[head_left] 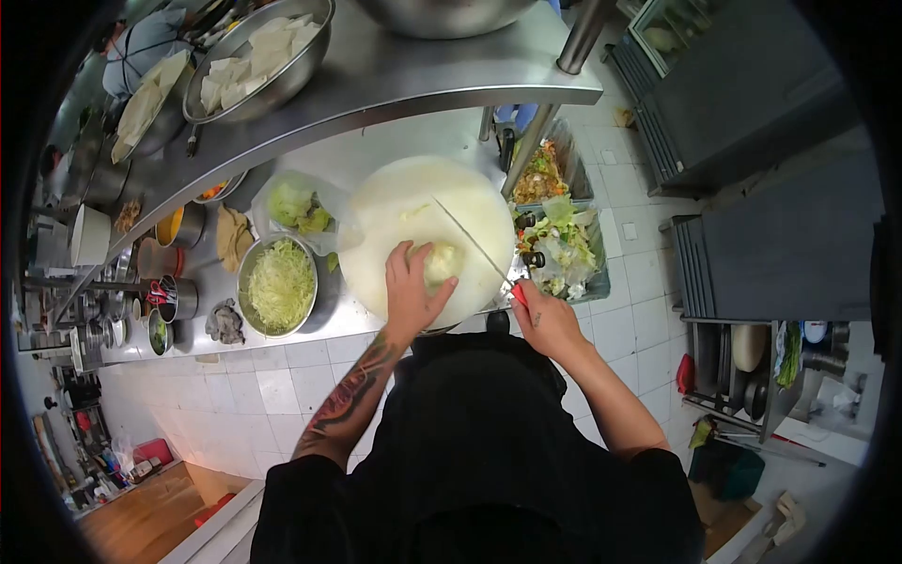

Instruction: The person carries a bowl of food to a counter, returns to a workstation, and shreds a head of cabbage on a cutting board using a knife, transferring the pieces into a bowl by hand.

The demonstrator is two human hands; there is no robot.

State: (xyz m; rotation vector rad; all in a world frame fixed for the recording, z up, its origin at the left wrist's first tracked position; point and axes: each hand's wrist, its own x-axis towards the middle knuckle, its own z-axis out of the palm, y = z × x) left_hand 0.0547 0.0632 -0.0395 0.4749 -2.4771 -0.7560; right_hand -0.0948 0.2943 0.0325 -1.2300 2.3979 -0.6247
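Note:
My left hand [413, 289] rests on a pale piece of cabbage [443, 261], its fingers curved around the near left side. The piece lies on a large round white cutting board [385, 202]. In my right hand [548, 321] is a knife [470, 237] with a red handle. Its blade slants up and left over the board, to the right of the cabbage and apart from it. Left of the board, a metal bowl [246, 296] holds shredded cabbage [280, 287]. Behind that bowl, a clear plastic bag [329, 199] holds green leafy cabbage [296, 205].
A steel shelf [413, 80] overhangs the counter's back, carrying a bowl of white pieces [258, 70]. Bins of scraps [573, 240] stand right of the board. A grey rag [225, 322] and metal pots [178, 301] are at left. A person [141, 56] is at far left.

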